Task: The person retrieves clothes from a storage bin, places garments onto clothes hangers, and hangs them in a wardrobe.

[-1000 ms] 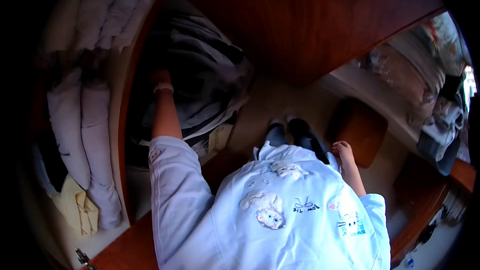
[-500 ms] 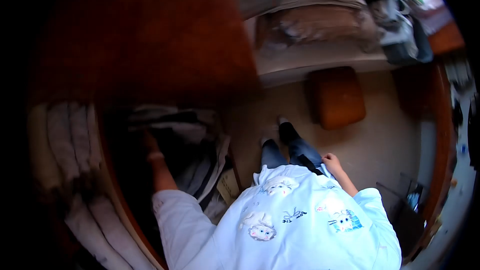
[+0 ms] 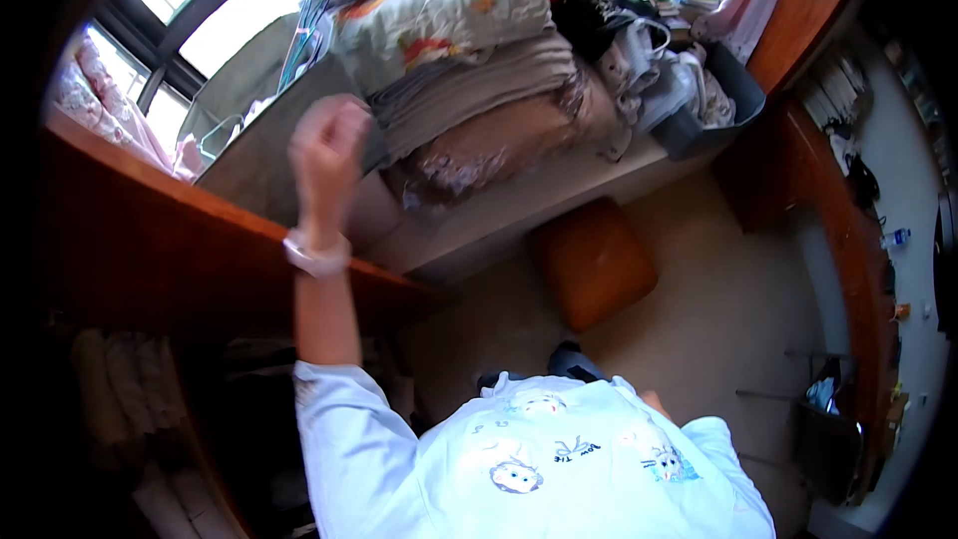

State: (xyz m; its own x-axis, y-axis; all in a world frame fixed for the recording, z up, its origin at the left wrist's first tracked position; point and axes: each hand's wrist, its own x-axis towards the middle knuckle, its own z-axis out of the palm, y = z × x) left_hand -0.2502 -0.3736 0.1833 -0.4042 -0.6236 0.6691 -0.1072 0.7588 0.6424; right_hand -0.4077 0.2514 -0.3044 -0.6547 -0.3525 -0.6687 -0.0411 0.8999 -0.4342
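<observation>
My left hand (image 3: 332,135) is raised in front of a grey-green fabric panel (image 3: 264,165), with a pale band on the wrist. Its fingers look bent but are smeared by motion, and I see nothing clearly held in them. Below the wrist, the forearm passes across a reddish-brown wooden door (image 3: 200,240). My right hand (image 3: 654,402) hangs low by my side; the white shirt (image 3: 589,479) hides most of it, so its fingers do not show.
A window ledge (image 3: 539,205) bears folded bedding (image 3: 479,90) and a grey bin (image 3: 718,110) of cloth items. On the floor stands a brown stool (image 3: 594,265). Clothes (image 3: 130,379) hang in a dark wardrobe at left. A black chair (image 3: 828,449) is at right.
My left hand has come up out of the dark wardrobe to the window side. The view has shifted, showing more of the window and ledge. My right hand is now mostly hidden.
</observation>
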